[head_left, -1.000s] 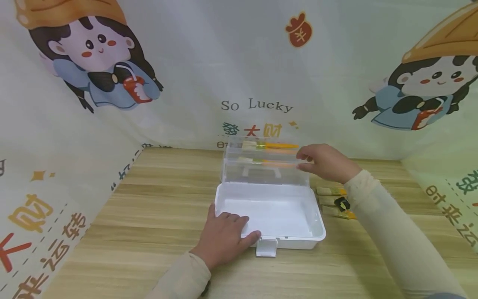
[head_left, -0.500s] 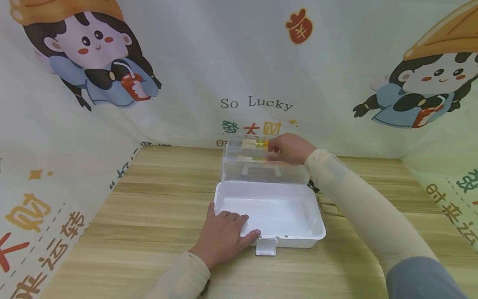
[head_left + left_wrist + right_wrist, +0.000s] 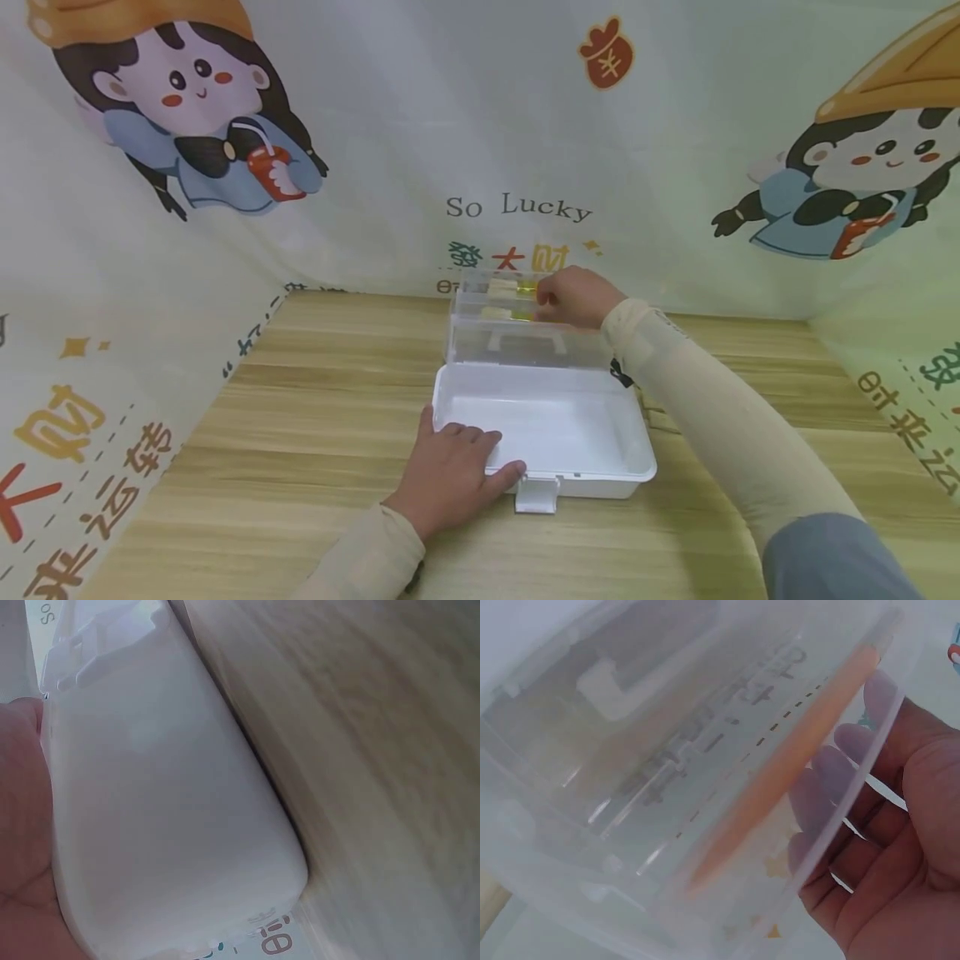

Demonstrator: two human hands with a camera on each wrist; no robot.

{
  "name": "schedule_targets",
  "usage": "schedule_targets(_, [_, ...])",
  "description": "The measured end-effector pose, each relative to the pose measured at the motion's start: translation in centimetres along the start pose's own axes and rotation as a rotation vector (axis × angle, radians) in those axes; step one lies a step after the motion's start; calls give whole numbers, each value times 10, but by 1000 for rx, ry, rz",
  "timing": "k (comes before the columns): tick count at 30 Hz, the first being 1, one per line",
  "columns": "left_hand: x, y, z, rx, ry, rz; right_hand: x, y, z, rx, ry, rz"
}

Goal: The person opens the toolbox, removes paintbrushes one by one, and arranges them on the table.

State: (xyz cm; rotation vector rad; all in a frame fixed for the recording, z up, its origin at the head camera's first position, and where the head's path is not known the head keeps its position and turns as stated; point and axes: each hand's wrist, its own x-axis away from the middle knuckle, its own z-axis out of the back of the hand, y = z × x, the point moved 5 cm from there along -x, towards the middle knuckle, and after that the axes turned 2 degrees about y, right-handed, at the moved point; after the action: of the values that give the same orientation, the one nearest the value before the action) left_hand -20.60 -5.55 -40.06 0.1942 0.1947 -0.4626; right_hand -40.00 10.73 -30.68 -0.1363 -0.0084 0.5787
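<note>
A white box (image 3: 543,487) lies open on the wooden table, its clear lid (image 3: 532,346) standing up behind it. A paintbrush (image 3: 502,288) with pale bristles rests up in the clear plastic; a fainter brush shape shows just below it. My right hand (image 3: 581,296) curls its fingers at the brush's orange handle (image 3: 791,750), covering most of it in the head view. The right wrist view shows those fingers through the cloudy plastic; their exact contact is blurred. My left hand (image 3: 453,479) rests on the box's front left rim, touching the white wall (image 3: 165,795) in the left wrist view.
A latch flap (image 3: 536,496) hangs at the box's front. More brushes (image 3: 662,419) lie on the table right of the box, mostly hidden under the right sleeve (image 3: 720,400). A printed cloth backdrop (image 3: 420,150) closes off the back and sides.
My right hand has moved left from beyond the handle's tip onto the brush handle, then stayed there. The lower brush shape has shifted slightly upward. The left hand and box have kept their places.
</note>
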Motion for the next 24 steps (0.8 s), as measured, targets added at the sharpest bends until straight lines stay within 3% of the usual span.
schedule_targets(6, [-1, 1, 0, -4, 2, -4, 2, 2, -2, -44, 24, -5])
schedule_targets(12, [1, 1, 2, 0, -1, 7, 0, 3, -3, -94, -8, -11])
schedule_targets(19, [0, 1, 2, -2, -1, 2, -9, 9, -9, -90, -75, -39])
schedule_targets(24, [-1, 1, 1, -2, -2, 4, -10, 7, -11, -78, -65, -69])
